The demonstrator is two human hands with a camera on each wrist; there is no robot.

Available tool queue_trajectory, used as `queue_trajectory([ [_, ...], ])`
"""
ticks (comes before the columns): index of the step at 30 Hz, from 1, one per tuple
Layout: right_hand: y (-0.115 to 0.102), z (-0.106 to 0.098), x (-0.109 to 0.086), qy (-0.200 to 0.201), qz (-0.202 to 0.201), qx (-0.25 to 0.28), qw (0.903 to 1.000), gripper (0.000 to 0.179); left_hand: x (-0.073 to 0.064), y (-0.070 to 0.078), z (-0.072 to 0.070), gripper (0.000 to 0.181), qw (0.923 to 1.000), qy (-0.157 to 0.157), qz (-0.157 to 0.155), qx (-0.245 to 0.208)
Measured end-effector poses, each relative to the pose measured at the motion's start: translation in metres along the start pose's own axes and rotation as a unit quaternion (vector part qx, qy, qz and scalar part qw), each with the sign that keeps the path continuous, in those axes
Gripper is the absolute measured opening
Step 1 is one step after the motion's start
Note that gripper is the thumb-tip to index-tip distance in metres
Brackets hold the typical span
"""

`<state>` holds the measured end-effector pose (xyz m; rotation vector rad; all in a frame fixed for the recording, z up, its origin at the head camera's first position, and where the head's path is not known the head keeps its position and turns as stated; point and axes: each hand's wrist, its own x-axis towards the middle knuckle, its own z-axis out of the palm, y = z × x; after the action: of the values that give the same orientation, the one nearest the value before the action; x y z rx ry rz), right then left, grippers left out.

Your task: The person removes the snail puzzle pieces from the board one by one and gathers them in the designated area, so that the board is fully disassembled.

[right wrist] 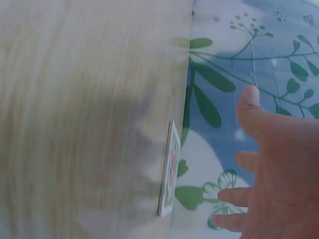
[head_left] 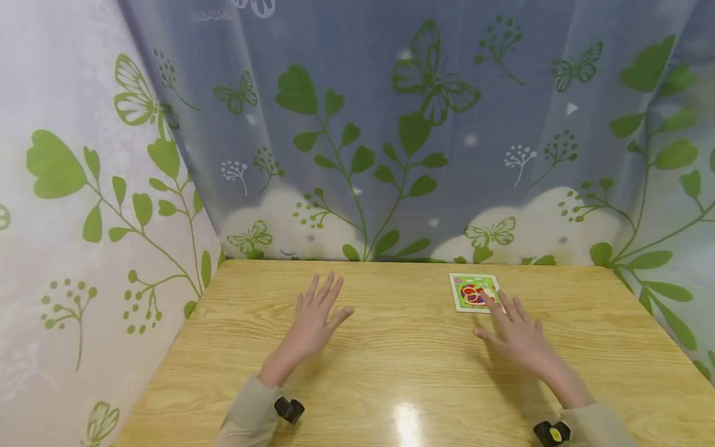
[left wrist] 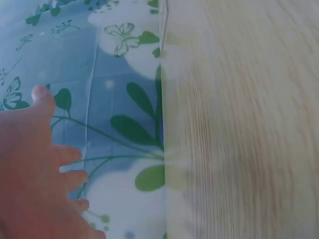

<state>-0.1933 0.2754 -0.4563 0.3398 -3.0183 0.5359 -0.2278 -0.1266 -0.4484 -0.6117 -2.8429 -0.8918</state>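
Picture card [head_left: 468, 290] lies centre-right on woodgrain table [head_left: 391, 354], partly behind my right hand [head_left: 519, 338]; left hand [head_left: 311, 326] centre-left, both spread-fingered.

Left arm: long, plain beige fabric sleeve [head_left: 248, 410], reaching the wrist; left hand [head_left: 310, 329] bare beyond the cuff. Small black two-lobed device [head_left: 288, 410] at the thumb side of that cuff; lobes blocky, with rounded edges. Right arm: matching beige fabric cuff [head_left: 598, 425], right hand [head_left: 522, 341] likewise bare. Compact black wrist unit [head_left: 552, 433] on its thumb side, bearing an oval yellow patch [head_left: 555, 435]. Finer markings too small to read.
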Motion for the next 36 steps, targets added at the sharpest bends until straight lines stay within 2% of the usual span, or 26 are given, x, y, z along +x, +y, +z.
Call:
queue_trajectory([
  [5, 0.009, -0.014, 0.006, 0.021, -0.01, 0.011, 0.9997, 0.076, 0.017, 0.005, 0.002, 0.063, 0.9937, -0.007, 0.008, -0.111],
  [8, 0.015, -0.021, 0.01, 0.037, -0.011, 0.013, 0.9992, 0.075, 0.027, 0.008, 0.009, 0.061, 0.9892, -0.01, 0.005, -0.146],
  [14, 0.025, -0.03, 0.019, 0.076, -0.023, 0.005, 0.9968, 0.068, 0.048, 0.016, 0.028, 0.057, 0.9861, -0.005, 0.015, -0.165],
  [24, 0.039, -0.028, 0.029, 0.094, 0.0, 0.01, 0.9955, 0.055, 0.079, 0.035, 0.055, 0.053, 0.9836, -0.003, 0.01, -0.18],
  [30, 0.049, -0.024, 0.036, 0.07, 0.001, 0.035, 0.997, 0.055, 0.091, 0.045, 0.068, 0.053, 0.9798, -0.02, 0.003, -0.199],
  [36, 0.061, -0.022, 0.042, 0.052, 0.026, 0.071, 0.9957, 0.054, 0.101, 0.06, 0.081, 0.053, 0.9726, -0.033, 0.001, -0.23],
])
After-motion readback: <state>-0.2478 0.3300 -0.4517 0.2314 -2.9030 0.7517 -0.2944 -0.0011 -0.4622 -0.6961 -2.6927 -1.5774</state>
